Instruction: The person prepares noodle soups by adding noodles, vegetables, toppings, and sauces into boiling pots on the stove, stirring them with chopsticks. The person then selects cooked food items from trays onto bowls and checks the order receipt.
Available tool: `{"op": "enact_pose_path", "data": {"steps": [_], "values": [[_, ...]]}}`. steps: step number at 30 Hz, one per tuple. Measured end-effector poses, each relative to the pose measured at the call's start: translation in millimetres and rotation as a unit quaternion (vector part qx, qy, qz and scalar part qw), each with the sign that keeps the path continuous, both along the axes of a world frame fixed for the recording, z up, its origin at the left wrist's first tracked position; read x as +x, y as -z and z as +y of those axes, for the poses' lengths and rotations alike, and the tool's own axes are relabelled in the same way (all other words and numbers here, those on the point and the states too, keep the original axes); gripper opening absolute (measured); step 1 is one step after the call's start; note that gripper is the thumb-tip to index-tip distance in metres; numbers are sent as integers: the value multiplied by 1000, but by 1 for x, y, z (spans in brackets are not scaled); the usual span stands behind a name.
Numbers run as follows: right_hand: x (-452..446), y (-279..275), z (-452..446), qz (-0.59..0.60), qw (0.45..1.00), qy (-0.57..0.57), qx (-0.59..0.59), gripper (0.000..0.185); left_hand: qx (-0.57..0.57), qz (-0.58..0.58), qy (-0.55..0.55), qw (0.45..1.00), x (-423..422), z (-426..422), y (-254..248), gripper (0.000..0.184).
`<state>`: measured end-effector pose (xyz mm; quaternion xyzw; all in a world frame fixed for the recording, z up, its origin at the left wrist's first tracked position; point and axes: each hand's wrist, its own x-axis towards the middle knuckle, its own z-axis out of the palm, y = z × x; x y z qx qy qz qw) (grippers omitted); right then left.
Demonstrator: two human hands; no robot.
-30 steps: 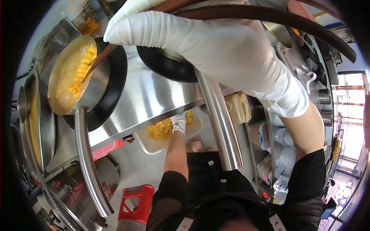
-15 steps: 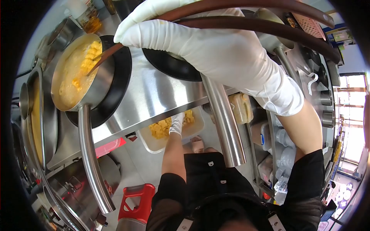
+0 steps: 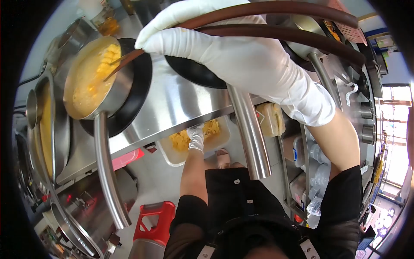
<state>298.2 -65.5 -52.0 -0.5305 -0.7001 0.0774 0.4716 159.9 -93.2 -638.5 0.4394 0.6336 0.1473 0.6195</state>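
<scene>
My right hand, in a white glove, is closed around long brown chopsticks. Their tips reach into a steel pot at the left, touching yellow pieces in bubbling pale yellow liquid. Lower down, my gloved left hand is at a whitish tub of yellow chunks. The counter edge and the chunks hide its fingers, so whether it grips anything is unclear.
The steel counter carries a second pot, whose thick handle juts toward me. A red stool stands on the floor. Shelves with containers are at the right, and a ladle is at the far left.
The pot, chopsticks and my right hand appear slightly farther right as the view shifts. The chopsticks remain in my right hand, and my left hand has stayed at the tub.
</scene>
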Motion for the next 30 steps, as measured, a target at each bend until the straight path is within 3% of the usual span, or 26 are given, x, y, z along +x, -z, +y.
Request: {"op": "enact_pose_path", "data": {"steps": [2,3,4,6,8,11,17,24,29,30], "values": [[-4,-1,2,107,994,3,-11,15,-24,-151,68,986,-30,0,-33,29],[-6,-5,2,111,994,6,-16,16,-232,-142,-103,957,-27,8,-133,21],[-7,-9,2,116,993,-1,-14,16,-228,-139,-109,957,-35,6,-153,21],[-9,-15,5,101,991,22,-88,15,-219,-244,-119,937,-57,1,-182,18],[-10,-11,8,113,991,17,-69,16,-204,-250,-137,937,-69,-6,-215,16],[-8,-25,12,83,991,4,-101,16,-189,-268,-166,930,-84,-8,-236,19],[-18,-35,10,173,968,-12,-183,19,-201,-259,-234,915,-98,4,-254,18],[-18,-23,18,190,970,-26,-150,19,-205,-354,-256,876,-113,-12,-299,17],[-16,-31,18,226,962,-25,-150,17,-203,-435,-191,856,-118,-30,-473,13],[-14,-29,18,251,954,-30,-163,18,-168,-473,-138,854,-124,-24,-514,16]]}}
